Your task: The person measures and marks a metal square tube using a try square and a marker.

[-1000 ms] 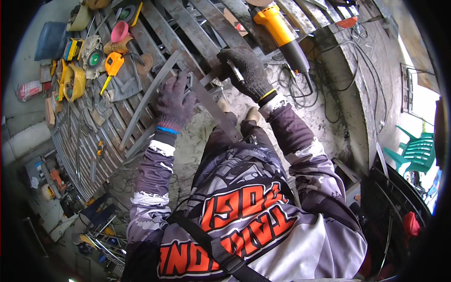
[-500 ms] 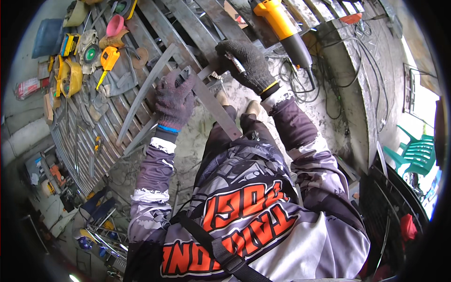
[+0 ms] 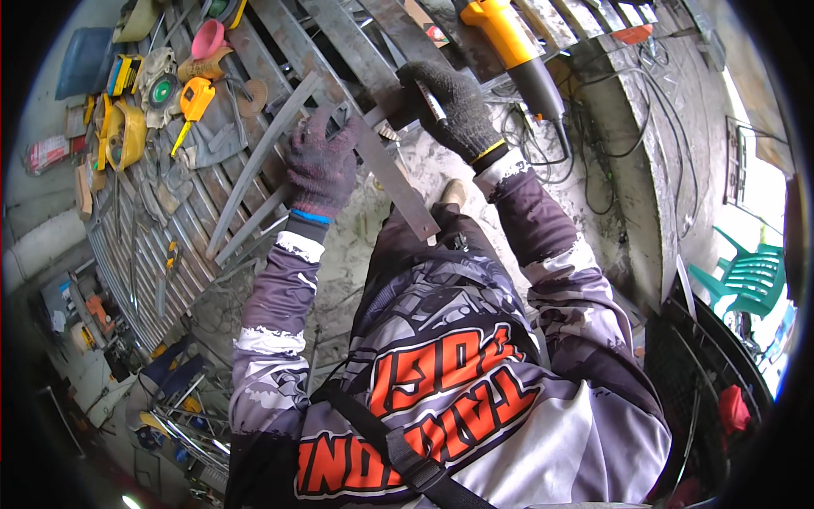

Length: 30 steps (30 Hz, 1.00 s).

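Left glove (image 3: 323,165): dark purplish-grey, blue edge
Right glove (image 3: 458,113): dark grey, yellow edge
Sleeves (image 3: 278,297): patchy grey, white
Power tool (image 3: 510,53): yellow, dark grey
Chair (image 3: 749,276): green

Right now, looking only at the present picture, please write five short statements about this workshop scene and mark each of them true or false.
1. The left hand and the right hand both wear gloves. True.
2. The right hand holds the yellow tape measure. False: it holds a slim pale stick, and the tape measure lies off to the person's left.
3. The flat metal bar runs from near the left hand toward the person's body. True.
4. The green plastic chair stands at the left edge of the view. False: it is at the right edge.
5. The yellow-and-black power tool lies farther from the person's body than the right hand. True.
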Each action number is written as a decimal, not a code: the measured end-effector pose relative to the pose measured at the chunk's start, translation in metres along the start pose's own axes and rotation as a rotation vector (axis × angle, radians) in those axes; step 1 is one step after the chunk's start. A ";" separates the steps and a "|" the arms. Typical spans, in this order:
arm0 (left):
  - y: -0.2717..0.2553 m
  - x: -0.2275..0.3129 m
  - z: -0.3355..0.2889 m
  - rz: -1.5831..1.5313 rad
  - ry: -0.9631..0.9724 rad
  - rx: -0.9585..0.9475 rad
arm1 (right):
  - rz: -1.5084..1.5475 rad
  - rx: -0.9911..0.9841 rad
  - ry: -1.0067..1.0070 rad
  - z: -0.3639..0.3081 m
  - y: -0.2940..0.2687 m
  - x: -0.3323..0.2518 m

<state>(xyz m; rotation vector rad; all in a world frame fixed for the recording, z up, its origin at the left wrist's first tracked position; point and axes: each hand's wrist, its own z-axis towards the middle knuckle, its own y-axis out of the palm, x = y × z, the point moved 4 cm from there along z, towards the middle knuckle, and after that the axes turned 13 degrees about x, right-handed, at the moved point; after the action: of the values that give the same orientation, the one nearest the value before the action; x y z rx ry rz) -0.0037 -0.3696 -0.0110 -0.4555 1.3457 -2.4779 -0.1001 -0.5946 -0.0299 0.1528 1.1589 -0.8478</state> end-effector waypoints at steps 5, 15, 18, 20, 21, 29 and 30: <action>0.006 -0.003 -0.002 -0.027 -0.039 0.004 | -0.045 0.052 0.016 0.000 0.001 0.005; 0.010 -0.003 -0.003 -0.003 0.016 0.077 | 0.064 0.068 0.001 0.006 -0.003 0.004; 0.011 -0.002 -0.003 0.021 0.004 0.048 | 0.034 0.066 0.031 0.004 -0.004 0.004; 0.011 0.000 0.000 0.017 0.009 0.038 | 0.023 0.064 0.026 0.004 -0.004 0.006; 0.011 0.001 0.002 0.014 0.010 0.029 | 0.013 0.058 0.020 0.004 -0.003 0.007; 0.008 0.006 0.004 -0.005 -0.014 0.049 | 0.054 0.064 0.061 0.003 -0.003 0.005; 0.008 0.006 0.003 -0.005 -0.009 0.066 | 0.058 0.065 0.065 0.003 -0.003 0.004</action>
<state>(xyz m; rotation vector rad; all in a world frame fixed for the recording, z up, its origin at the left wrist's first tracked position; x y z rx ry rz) -0.0068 -0.3785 -0.0151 -0.4558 1.2569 -2.5125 -0.0992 -0.6006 -0.0304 0.2679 1.1824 -0.8352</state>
